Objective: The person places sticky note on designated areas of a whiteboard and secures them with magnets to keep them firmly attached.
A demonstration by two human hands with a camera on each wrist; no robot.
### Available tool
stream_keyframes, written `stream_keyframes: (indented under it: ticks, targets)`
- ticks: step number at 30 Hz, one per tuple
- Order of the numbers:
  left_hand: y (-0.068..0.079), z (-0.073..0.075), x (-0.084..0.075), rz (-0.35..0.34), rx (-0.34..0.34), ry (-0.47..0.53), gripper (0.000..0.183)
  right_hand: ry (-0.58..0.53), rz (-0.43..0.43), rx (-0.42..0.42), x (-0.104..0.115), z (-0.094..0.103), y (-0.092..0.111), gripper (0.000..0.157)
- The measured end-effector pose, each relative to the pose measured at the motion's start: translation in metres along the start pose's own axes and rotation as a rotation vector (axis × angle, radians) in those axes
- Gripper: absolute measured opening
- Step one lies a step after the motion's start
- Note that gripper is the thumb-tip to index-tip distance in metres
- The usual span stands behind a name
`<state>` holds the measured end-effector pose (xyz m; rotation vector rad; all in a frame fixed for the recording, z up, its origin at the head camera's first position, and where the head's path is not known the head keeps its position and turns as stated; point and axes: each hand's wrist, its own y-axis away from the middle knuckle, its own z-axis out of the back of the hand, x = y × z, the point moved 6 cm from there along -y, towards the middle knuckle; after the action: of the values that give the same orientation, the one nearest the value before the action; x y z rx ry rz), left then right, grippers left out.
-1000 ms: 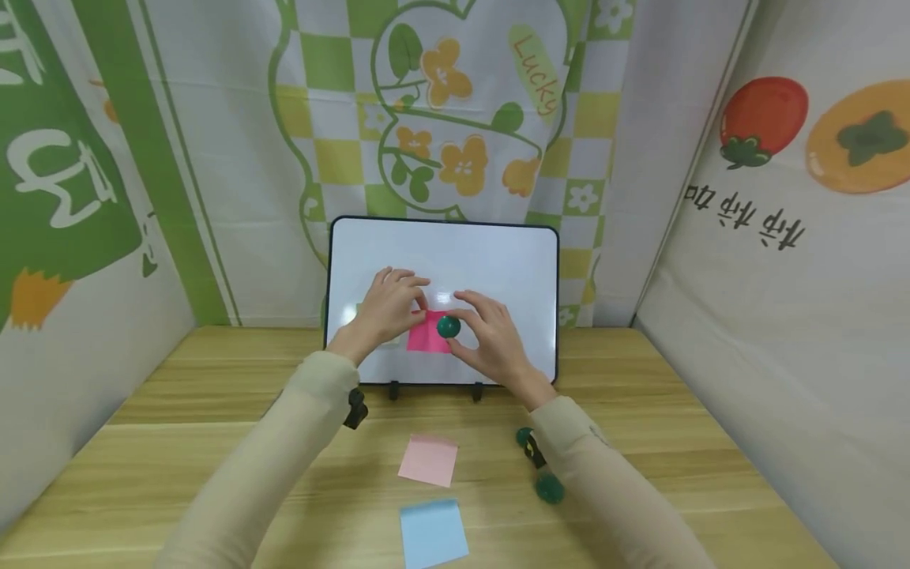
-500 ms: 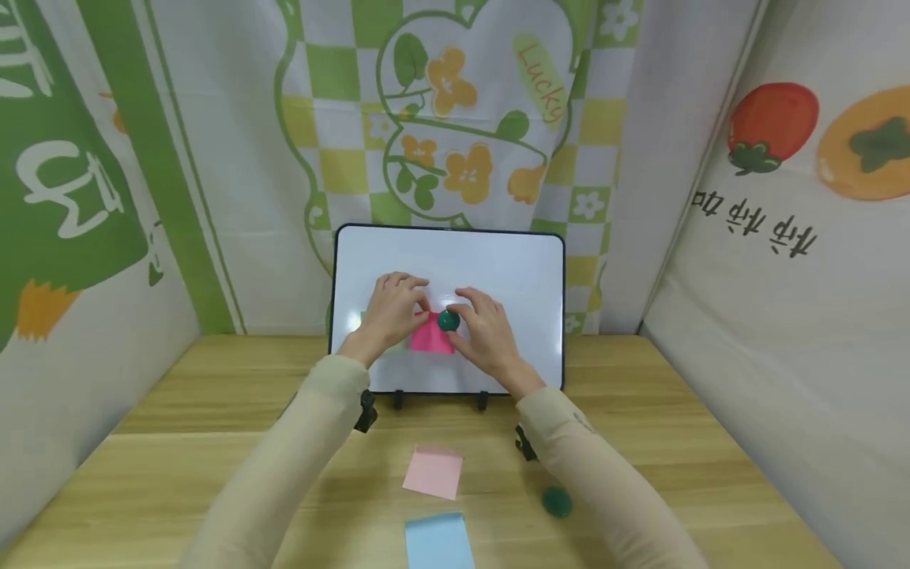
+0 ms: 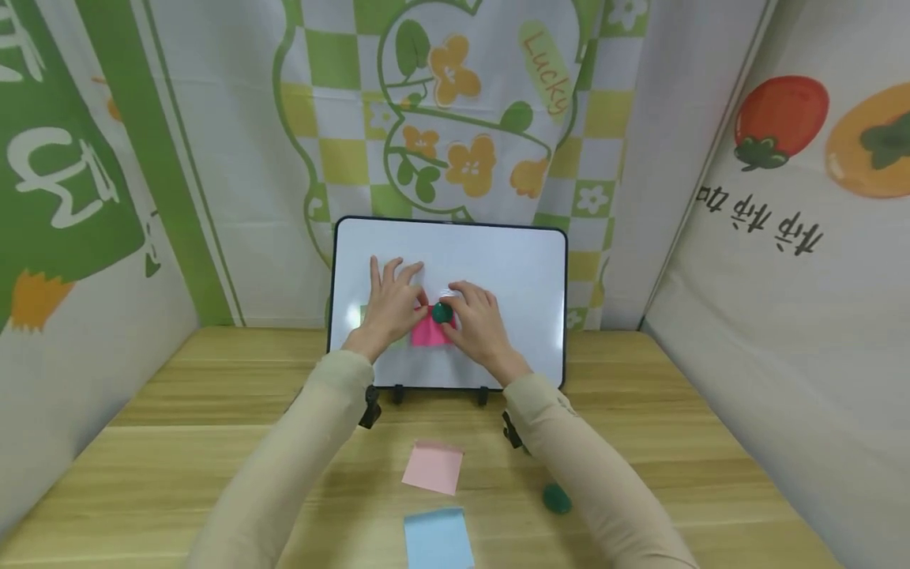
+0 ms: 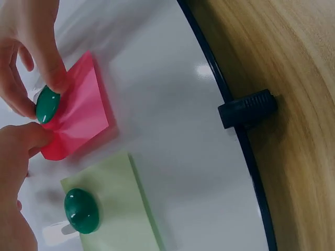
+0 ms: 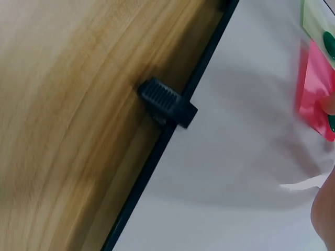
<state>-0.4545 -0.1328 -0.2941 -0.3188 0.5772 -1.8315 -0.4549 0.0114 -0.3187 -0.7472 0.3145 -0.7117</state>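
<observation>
Hot-pink note, head view: we find the hot-pink note (image 3: 429, 333) just below the middle of the whiteboard (image 3: 501, 265), its lower edge roughly level.
Left hand: the left hand (image 3: 389, 312) pinches the note's upper edge between thumb and index finger, the others spread wide, probably to steady the paper without covering it.
Right hand: the right hand (image 3: 479, 322) pinches the green magnet (image 3: 441, 313) at the note's upper right, likely by its rim so the back can meet the paper.
Wooden table: on the wooden table (image 3: 633, 435) we see a pale pink note (image 3: 434, 468), a blue note (image 3: 438, 541) and a loose magnet (image 3: 557, 499), presumably within easy reach.
Note's direction, left wrist view: creases fan from the pinched edge; the opposite edge points toward the board's frame and a black foot (image 4: 247, 109). The note looks nearly square, so we judge no clear long axis.
Green note: beside it, the green note (image 4: 118, 196) bears a domed magnet (image 4: 82, 210), apparently holding it up.
Right wrist view: we see only a fingertip on the magnet; the rest of the grip is cut off, and we cannot tell whether the magnet touches the board.
</observation>
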Motion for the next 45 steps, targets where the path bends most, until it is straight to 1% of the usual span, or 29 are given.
stream_keyframes:
  ticks: [2,5,8,12,20,26,31,40,45]
  targets:
    - [0.001,-0.002,0.0,-0.001,-0.019,-0.006,0.013,0.01,-0.013,0.023,0.0,-0.005,-0.001,0.038]
    - [0.001,-0.004,0.001,-0.009,-0.053,-0.017,0.012,0.025,-0.025,0.033,0.001,-0.009,-0.001,0.039]
    - [0.001,-0.004,0.001,-0.018,-0.085,-0.023,0.011,0.03,-0.029,0.02,0.001,-0.011,-0.003,0.038]
    - [0.0,-0.003,0.001,-0.02,-0.103,-0.024,0.01,0.04,-0.034,0.007,0.0,-0.012,-0.006,0.037]
    - [0.0,-0.003,0.001,-0.012,-0.097,-0.038,0.008,0.063,-0.033,0.004,0.001,-0.013,-0.009,0.034]
    - [0.002,-0.003,0.001,0.007,-0.073,-0.038,0.01,0.086,-0.03,0.016,0.003,-0.015,-0.01,0.034]
    - [0.002,-0.003,-0.001,-0.002,-0.069,-0.032,0.012,0.091,-0.043,0.008,0.001,-0.015,-0.009,0.034]
    - [0.006,-0.006,0.003,-0.028,-0.039,-0.029,0.026,0.11,-0.04,0.018,0.0,-0.015,-0.003,0.04]
    - [0.009,-0.006,0.003,-0.054,-0.041,-0.041,0.04,0.119,-0.034,0.016,-0.002,-0.014,0.0,0.042]
